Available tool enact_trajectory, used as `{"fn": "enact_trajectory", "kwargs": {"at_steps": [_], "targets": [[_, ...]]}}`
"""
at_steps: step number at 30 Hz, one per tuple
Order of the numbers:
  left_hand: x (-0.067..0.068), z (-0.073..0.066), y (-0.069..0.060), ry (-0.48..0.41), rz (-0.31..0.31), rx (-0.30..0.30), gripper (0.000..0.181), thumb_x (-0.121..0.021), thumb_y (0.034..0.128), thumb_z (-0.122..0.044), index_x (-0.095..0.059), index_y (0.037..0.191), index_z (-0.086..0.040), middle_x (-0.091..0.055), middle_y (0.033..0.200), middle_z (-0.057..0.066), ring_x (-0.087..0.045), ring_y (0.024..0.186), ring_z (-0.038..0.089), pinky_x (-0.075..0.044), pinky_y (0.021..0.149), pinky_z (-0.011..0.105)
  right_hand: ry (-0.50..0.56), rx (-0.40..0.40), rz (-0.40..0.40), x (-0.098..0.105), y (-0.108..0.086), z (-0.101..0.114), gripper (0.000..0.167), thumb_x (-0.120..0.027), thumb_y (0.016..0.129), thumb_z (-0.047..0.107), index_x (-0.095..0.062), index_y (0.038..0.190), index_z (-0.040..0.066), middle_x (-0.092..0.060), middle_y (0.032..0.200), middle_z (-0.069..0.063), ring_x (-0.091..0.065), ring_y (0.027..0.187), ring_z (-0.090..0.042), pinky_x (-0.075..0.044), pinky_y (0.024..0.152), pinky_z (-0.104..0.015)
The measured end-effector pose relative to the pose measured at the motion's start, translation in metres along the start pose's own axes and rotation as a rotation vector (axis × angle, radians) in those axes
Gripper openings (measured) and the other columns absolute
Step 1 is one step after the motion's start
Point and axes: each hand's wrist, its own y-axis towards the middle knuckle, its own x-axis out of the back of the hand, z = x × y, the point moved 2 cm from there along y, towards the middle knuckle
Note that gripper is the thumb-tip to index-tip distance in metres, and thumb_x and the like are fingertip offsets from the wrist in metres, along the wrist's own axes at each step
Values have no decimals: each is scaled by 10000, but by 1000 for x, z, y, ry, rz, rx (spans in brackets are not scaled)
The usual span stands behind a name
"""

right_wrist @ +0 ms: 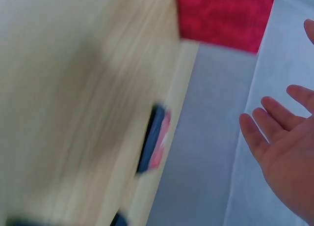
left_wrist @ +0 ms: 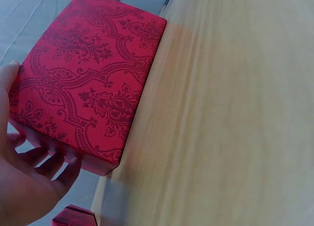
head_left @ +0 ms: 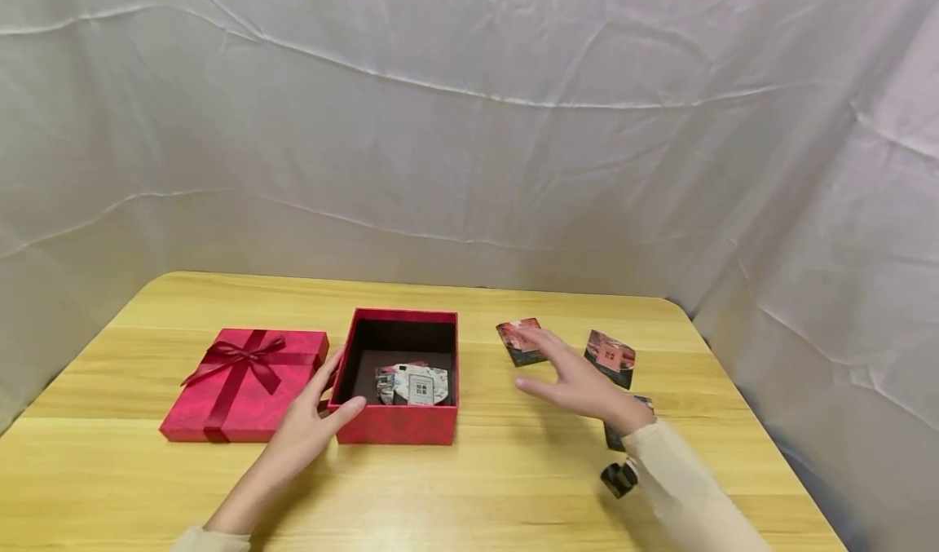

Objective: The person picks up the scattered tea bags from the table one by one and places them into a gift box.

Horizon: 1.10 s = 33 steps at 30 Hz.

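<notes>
A red patterned gift box [head_left: 398, 426] stands lidless on the table, with a white printed packet [head_left: 421, 385] and a reddish one partly beneath it inside. My left hand [head_left: 311, 417] rests at its near left corner: fingers along the left wall, thumb over the front rim. The left wrist view shows those fingertips [left_wrist: 73, 167] touching the box [left_wrist: 91, 83]. My right hand [head_left: 575, 381], fingers spread and holding nothing, hovers right of the box. Its fingertips overlap a red-and-black packet [head_left: 522, 352] in the head view. The right wrist view shows the empty palm [right_wrist: 289, 152].
The red lid [head_left: 253, 389] with a ribbon bow lies left of the box. Near my right arm lie another red-and-black packet [head_left: 610, 359], a dark packet [head_left: 614, 438] partly behind the wrist, and a small black item [head_left: 619, 479]. Grey cloth [head_left: 469, 169] hangs behind the table.
</notes>
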Motion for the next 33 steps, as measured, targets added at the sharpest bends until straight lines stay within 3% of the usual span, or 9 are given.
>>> {"fn": "enact_trajectory", "kwargs": {"at_steps": [4,9,18,23,28,33], "targets": [[0,1,-1,6,0,10,770,-654,931,-266,-213,1557,-185,-297,1517,207,-461,1226,421,-481,887,467,-40,-49,-35,16,-23,-28,692,-672,918,327,-354,1495,115,-367,1492,-151,-403,1304,-385,-362,990,-587],[1,0,-1,20,-3,25,762,-637,940,-262,-198,1560,-193,-279,1531,196,-461,1230,429,-446,924,528,-69,-86,-53,35,-53,-63,675,-706,894,289,-417,1441,19,-403,1453,-220,-404,1280,-445,-375,960,-611],[0,-1,0,15,0,24,762,-642,937,-251,-206,1559,-193,-311,1510,204,-479,1207,427,-463,908,506,-106,-225,-27,53,-99,-106,779,-823,766,314,-477,1359,-55,-450,1350,-310,-447,1185,-517,-388,919,-629],[0,-1,0,21,-1,24,761,-637,940,-258,-200,1560,-193,-307,1511,211,-469,1216,441,-451,918,524,-113,-237,-17,51,-112,-120,842,-863,702,327,-491,1341,-77,-440,1339,-322,-425,1187,-542,-351,924,-668],[0,-1,-1,33,-7,28,762,-634,940,-262,-197,1561,-196,-300,1512,219,-460,1224,445,-453,911,522,-110,-192,-15,45,-117,-127,897,-889,651,312,-483,1340,-93,-399,1360,-346,-366,1217,-577,-277,942,-714],[0,-1,0,37,-6,30,761,-632,941,-255,-195,1561,-200,-300,1513,221,-457,1229,443,-456,910,515,-134,-180,11,42,-118,-129,956,-888,641,333,-445,1369,-100,-365,1386,-362,-334,1235,-585,-279,941,-714]]}}
